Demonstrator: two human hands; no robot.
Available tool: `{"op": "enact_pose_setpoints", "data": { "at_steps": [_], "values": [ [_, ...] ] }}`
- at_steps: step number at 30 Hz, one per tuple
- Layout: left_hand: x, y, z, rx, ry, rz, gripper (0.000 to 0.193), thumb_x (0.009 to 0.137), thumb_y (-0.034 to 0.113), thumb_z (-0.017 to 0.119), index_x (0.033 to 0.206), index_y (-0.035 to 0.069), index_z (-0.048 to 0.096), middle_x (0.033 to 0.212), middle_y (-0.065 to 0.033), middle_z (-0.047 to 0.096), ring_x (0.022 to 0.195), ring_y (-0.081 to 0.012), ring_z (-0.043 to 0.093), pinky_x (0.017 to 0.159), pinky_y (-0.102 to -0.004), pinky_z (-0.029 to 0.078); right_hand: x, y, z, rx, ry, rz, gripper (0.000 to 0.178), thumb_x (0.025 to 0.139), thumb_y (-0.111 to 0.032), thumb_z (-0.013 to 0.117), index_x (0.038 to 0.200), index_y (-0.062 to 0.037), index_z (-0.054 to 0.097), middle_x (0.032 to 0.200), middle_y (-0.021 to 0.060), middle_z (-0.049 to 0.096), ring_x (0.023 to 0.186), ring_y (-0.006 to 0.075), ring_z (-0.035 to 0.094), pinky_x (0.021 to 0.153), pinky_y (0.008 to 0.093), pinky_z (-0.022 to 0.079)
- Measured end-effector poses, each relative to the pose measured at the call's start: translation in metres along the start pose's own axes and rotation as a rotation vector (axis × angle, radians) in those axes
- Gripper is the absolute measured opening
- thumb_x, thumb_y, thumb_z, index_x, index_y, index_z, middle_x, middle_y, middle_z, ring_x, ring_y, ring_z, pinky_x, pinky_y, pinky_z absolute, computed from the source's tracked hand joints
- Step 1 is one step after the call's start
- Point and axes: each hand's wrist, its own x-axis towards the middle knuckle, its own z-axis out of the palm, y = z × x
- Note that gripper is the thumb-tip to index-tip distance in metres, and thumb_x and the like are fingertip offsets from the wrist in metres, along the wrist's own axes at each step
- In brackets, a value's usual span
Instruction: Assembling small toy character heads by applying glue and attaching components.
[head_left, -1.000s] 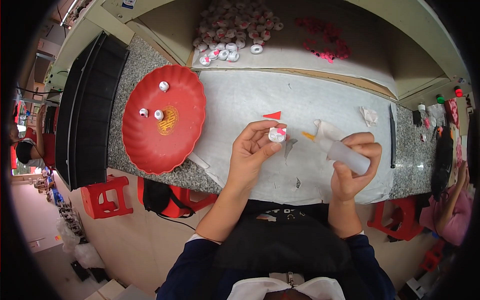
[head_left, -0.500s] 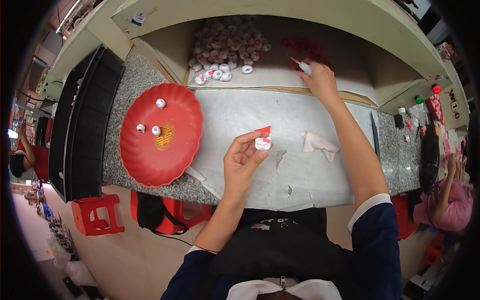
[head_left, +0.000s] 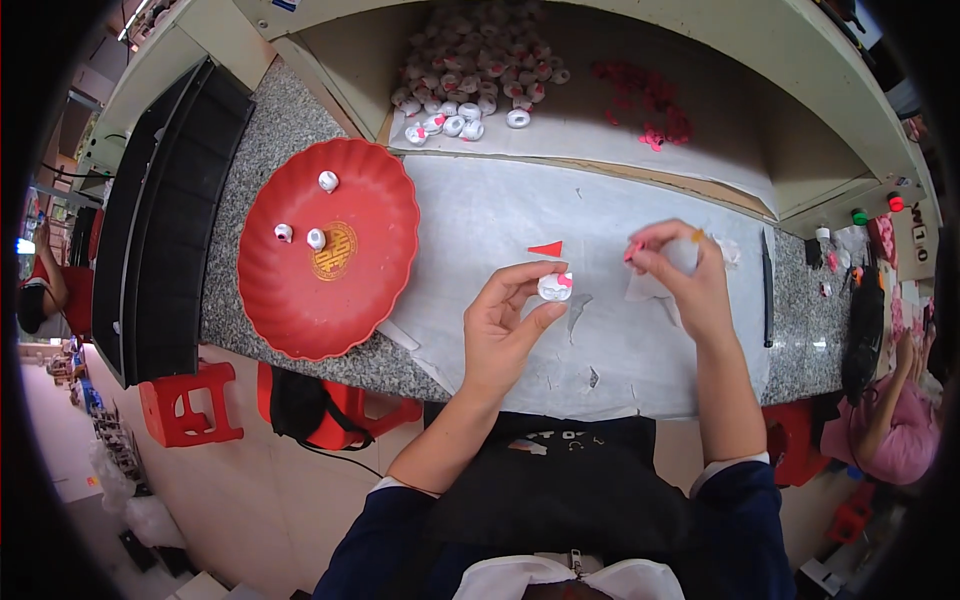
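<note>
My left hand [head_left: 505, 325] pinches a small white figure head [head_left: 554, 289] with a pink bow piece on it, between thumb and fingers above the white paper. To its right, my right hand [head_left: 695, 280] has a small pink piece [head_left: 633, 253] pinched at its fingertips. An orange tip [head_left: 697, 236] shows by the fingers of that hand; the rest of what it belongs to is hard to make out. A red triangular scrap [head_left: 545, 249] lies on the paper just beyond my left hand. Behind my right hand lies a white cloth [head_left: 648, 290], partly covered.
On the left, a scalloped red plate [head_left: 375, 300] carries three white heads, beside black trays [head_left: 160, 240]. The shelf holds a heap of white heads [head_left: 470, 75] and a pile of pink pieces [head_left: 650, 100]. A dark slim tool [head_left: 768, 290] lies at right.
My right hand has come back from the shelf toward me, now with a pink piece at its fingertips. My left hand still holds the white head. The view has shifted slightly.
</note>
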Motion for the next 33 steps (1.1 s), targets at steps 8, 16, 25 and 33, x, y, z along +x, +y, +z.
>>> {"op": "enact_pose_setpoints", "data": {
  "at_steps": [8,16,25,33],
  "values": [
    [0.000,-0.004,0.007,0.309,-0.006,0.104,0.031,0.069,-0.006,0.059,0.098,0.000,0.054,0.099,-0.0090,0.054,0.088,-0.0145,0.052,0.077,-0.0249,0.041,-0.044,0.015,0.030,0.443,0.065,0.061,0.012,0.067,0.004,0.061,0.075,0.0014,0.051,0.073,0.0109,0.055,0.065,0.0159,0.055,0.060,0.0258,0.045],
    [-0.001,-0.010,0.007,0.509,-0.107,0.267,0.032,0.066,-0.011,0.055,0.098,-0.003,0.052,0.100,-0.0140,0.053,0.094,-0.0196,0.051,0.082,-0.0288,0.039,-0.044,0.017,0.036,0.552,0.025,0.105,0.013,0.066,0.003,0.062,0.074,0.0007,0.052,0.073,0.0083,0.055,0.064,0.0134,0.053,0.058,0.0238,0.043],
    [-0.001,-0.007,0.010,0.518,-0.139,0.279,0.032,0.065,-0.011,0.056,0.095,-0.002,0.053,0.100,-0.0152,0.053,0.095,-0.0215,0.050,0.083,-0.0297,0.038,-0.041,0.020,0.039,0.590,0.025,0.139,0.012,0.067,0.000,0.063,0.074,-0.0018,0.053,0.074,0.0041,0.054,0.065,0.0097,0.050,0.055,0.0213,0.041],
    [-0.002,-0.002,0.007,0.194,-0.164,0.126,0.026,0.071,-0.005,0.057,0.096,-0.003,0.053,0.102,-0.0133,0.053,0.097,-0.0211,0.050,0.083,-0.0303,0.039,-0.042,0.024,0.044,0.467,0.086,0.011,0.016,0.067,0.000,0.063,0.077,-0.0024,0.052,0.073,0.0042,0.051,0.065,0.0087,0.048,0.055,0.0203,0.039]
  ]
}}
